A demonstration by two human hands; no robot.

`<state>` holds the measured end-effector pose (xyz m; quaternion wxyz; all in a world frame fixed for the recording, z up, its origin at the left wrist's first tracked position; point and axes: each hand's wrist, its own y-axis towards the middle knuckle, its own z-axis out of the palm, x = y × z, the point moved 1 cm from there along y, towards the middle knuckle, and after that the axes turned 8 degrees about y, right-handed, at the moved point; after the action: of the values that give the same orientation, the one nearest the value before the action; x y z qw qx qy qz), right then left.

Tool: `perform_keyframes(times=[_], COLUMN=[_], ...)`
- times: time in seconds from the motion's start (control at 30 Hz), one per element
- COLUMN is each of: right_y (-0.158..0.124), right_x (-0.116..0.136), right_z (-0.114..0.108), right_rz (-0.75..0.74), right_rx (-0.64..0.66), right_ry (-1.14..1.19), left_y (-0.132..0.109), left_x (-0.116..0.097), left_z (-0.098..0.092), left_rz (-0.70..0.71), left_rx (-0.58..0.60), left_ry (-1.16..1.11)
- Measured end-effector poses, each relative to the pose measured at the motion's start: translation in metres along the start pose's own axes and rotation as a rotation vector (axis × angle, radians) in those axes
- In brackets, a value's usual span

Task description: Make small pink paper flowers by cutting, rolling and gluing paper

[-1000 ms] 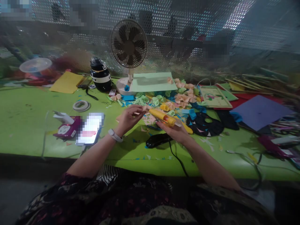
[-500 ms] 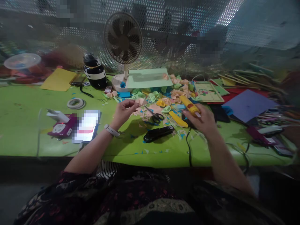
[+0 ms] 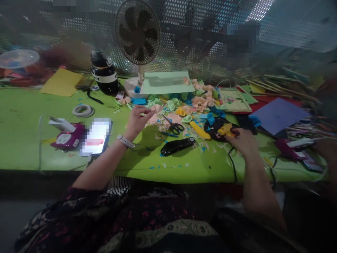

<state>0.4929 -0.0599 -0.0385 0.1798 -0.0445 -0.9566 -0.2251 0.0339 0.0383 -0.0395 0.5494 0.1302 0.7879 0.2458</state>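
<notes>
My left hand (image 3: 139,119) pinches a small peach paper piece (image 3: 157,108) over the scrap-covered middle of the green table (image 3: 147,165). To the right, my right hand (image 3: 243,140) has its fingers closed on a yellow glue gun (image 3: 226,130), which is low over a black round thing (image 3: 216,126); a black cord hangs below. Black scissors (image 3: 175,127) lie among paper scraps between my hands. Nearer to me is a black stapler (image 3: 177,146). A yellow stick-like object (image 3: 200,130) rests right of the scissors.
A fan (image 3: 138,33) and a black bottle (image 3: 104,75) stand at the back. On the left lie a tape roll (image 3: 83,110), a lit phone (image 3: 97,136) and a purple power strip (image 3: 67,137). Purple paper (image 3: 280,115) is on the right. A blurred arm shows at the right edge.
My right hand has moved right and down with the yellow glue gun, which is now lower, by the black round thing. My left hand still holds the peach piece. The view has tilted slightly.
</notes>
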Motion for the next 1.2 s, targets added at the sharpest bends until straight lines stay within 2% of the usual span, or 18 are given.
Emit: perform_keyframes(times=[0.07,0.13,0.2,0.27,0.3,0.37,0.43,0.53,0.63,1.0,1.2], right_y=[0.002,0.005,0.011,0.017,0.02,0.026,0.03,0.032,0.03,0.03,0.036], right_x=[0.023,0.062,0.112,0.163,0.185,0.219,0.239,0.25,0.252,0.25,0.25], right_z=[-0.008,-0.013,-0.01,0.002,0.011,0.031,0.05,0.069,0.075,0.08,0.073], right_rz=[0.054,0.052,-0.032,-0.209,-0.319,-0.529,-0.636,-0.691,-0.689,-0.654,-0.611], right_rx=[-0.051,-0.001,0.185,0.465,0.565,0.733,0.84,0.905,0.901,0.906,0.783], right_ry=[-0.059,-0.027,0.176,0.339,0.374,0.368,0.281,0.168,0.132,0.204,0.35], left_y=[0.001,0.001,0.0,-0.003,-0.004,-0.006,-0.006,-0.006,-0.004,-0.006,-0.008], left_x=[0.002,0.001,-0.002,-0.006,-0.009,-0.013,-0.016,-0.017,-0.016,-0.017,-0.02], left_z=[-0.001,-0.002,-0.001,-0.001,-0.001,-0.001,-0.003,-0.004,-0.004,-0.003,-0.002], left_rz=[0.008,0.005,-0.024,-0.106,-0.155,-0.233,-0.276,-0.311,-0.321,-0.339,-0.383], left_rx=[-0.053,-0.052,-0.006,0.081,0.123,0.189,0.216,0.216,0.214,0.227,0.255], left_ry=[0.055,0.065,0.032,-0.037,-0.075,-0.132,-0.156,-0.172,-0.201,-0.182,-0.196])
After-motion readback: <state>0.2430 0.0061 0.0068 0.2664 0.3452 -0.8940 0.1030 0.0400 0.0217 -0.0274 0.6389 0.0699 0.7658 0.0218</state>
